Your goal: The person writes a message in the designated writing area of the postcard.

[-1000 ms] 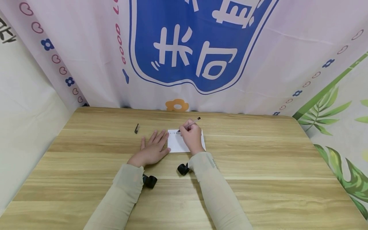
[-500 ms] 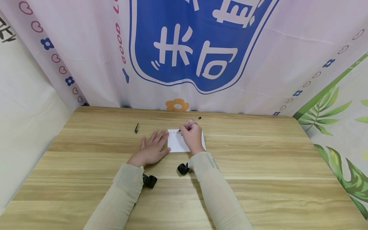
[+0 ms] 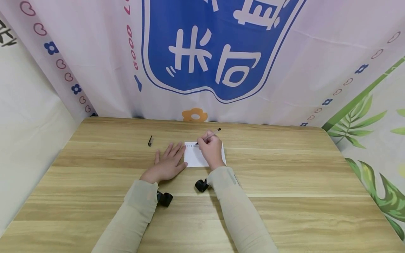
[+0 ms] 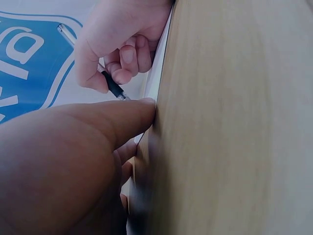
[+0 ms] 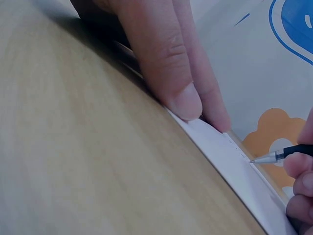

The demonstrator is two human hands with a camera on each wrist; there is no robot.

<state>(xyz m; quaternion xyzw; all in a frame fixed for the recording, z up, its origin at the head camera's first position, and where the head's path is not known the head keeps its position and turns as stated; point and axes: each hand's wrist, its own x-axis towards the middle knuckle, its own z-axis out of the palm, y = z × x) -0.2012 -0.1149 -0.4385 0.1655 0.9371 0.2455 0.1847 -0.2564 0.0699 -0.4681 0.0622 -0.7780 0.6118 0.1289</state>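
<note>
A white sheet of paper [image 3: 197, 158] lies on the wooden table, with a short row of small dark marks along its far edge. My right hand [image 3: 211, 149] pinches a pen [image 3: 212, 135] with a clear barrel and dark grip. In the right wrist view the metal tip of the pen [image 5: 266, 157] meets the paper [image 5: 230, 166] by the marks. My left hand [image 3: 167, 167] lies spread and flat, its thumb and a fingertip on the paper's left edge. The left wrist view shows the left thumb [image 4: 132, 117] pressing that edge; the other left fingers are mostly hidden.
A black pen cap [image 3: 150, 141] lies on the wooden table [image 3: 284, 182], beyond the left hand. Small black devices [image 3: 165, 199] are worn at both wrists. A printed curtain [image 3: 110, 80] hangs behind the far table edge.
The pen and right hand have barely shifted at the row of marks. The left hand, paper and pen cap stay in place.
</note>
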